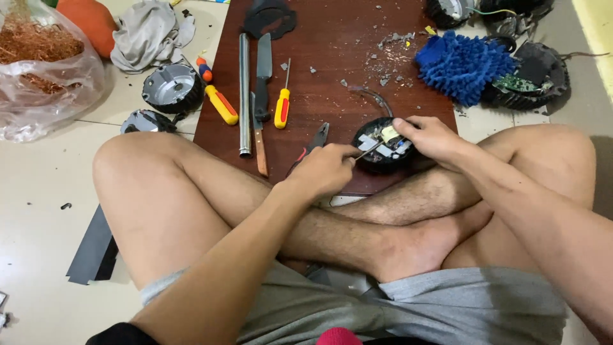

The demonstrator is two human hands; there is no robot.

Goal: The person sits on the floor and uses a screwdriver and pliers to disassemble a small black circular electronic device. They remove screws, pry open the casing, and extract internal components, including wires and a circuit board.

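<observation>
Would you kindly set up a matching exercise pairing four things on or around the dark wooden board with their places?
Things:
1. fluffy blue microfibre mitt
2. long grey metal tube
3. clear plastic bag of copper wire
4. round black electronic housing

Places:
A. far left, on the tiled floor
B. near edge of the board, under the right hand
C. right edge of the board, far side
D. left part of the board, beside the long knife

Pairs: 1-C, 2-D, 3-A, 4-B
</observation>
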